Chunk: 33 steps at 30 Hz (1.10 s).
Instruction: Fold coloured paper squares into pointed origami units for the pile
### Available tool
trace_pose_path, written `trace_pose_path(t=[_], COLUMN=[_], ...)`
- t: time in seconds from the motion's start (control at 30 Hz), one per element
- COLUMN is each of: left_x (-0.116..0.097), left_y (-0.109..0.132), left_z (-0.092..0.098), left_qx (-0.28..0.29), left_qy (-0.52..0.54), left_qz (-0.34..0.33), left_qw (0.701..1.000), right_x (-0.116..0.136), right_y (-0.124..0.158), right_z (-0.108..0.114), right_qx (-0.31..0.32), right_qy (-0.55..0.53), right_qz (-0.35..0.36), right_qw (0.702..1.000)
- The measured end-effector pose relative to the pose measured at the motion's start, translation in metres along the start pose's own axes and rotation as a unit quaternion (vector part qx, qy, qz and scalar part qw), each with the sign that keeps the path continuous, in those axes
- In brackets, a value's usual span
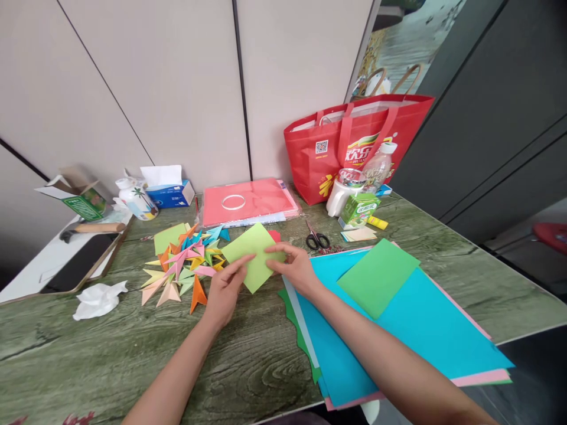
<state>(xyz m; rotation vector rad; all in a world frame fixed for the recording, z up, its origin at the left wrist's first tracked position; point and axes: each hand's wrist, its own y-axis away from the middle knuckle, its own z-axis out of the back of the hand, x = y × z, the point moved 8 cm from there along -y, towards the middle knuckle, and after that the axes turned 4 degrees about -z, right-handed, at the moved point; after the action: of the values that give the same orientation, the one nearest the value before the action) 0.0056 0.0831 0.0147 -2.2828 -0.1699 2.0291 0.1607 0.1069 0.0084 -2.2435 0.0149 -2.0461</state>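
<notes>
Between my two hands is a light green sheet of paper (253,245), held raised and tilted over the table. My left hand (227,290) grips its lower left edge, thumb and index finger closed on it. On the right side, my right hand (297,268) pinches the sheet with fingers laid across its face. A pile of folded colored paper pieces (186,265) lies left of the sheet, in orange, pink, yellow, blue and green. Under my right forearm is a stack of large colored sheets, blue sheet (425,330) on top, with a green square of paper (378,277) on it.
Black-handled scissors (318,239) lie beyond my right hand. Behind stand a green box (358,211), a white mug (341,196), a plastic bottle (380,168) and a red bag (319,159). Crumpled tissue (100,300), a hammer (93,228) and a phone (82,264) are at left.
</notes>
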Motion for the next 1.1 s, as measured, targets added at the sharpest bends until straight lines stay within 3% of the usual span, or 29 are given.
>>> trace_pose_path(t=[0.1,0.23,0.37,0.6,0.8,0.97,1.1], left_x=[0.004,-0.004,-0.008,-0.007,-0.012,0.001,0.005], left_y=[0.000,0.000,0.000,-0.001,-0.006,-0.007,-0.007], left_z=[-0.008,-0.017,-0.018,-0.019,-0.003,0.011,0.013], left_qx=[0.084,0.175,0.176,0.181,0.078,-0.008,-0.038], left_qy=[0.013,-0.074,-0.186,-0.233,-0.228,-0.081,0.001], left_qz=[0.038,-0.011,-0.097,-0.130,-0.089,-0.006,0.004], left_qw=[0.996,0.982,0.962,0.946,0.966,0.997,0.999], right_x=[-0.008,-0.014,-0.013,-0.010,-0.007,-0.003,0.000], right_y=[-0.003,-0.006,-0.005,-0.003,0.000,0.003,0.004], right_z=[0.003,0.007,0.005,-0.005,-0.013,-0.019,-0.019], right_qx=[-0.007,-0.015,-0.003,0.057,0.109,0.145,0.138], right_qy=[-0.035,-0.076,-0.089,-0.093,-0.092,-0.059,-0.007], right_qz=[-0.029,-0.060,-0.076,-0.068,-0.060,-0.046,-0.033], right_qw=[0.999,0.995,0.993,0.992,0.988,0.987,0.990])
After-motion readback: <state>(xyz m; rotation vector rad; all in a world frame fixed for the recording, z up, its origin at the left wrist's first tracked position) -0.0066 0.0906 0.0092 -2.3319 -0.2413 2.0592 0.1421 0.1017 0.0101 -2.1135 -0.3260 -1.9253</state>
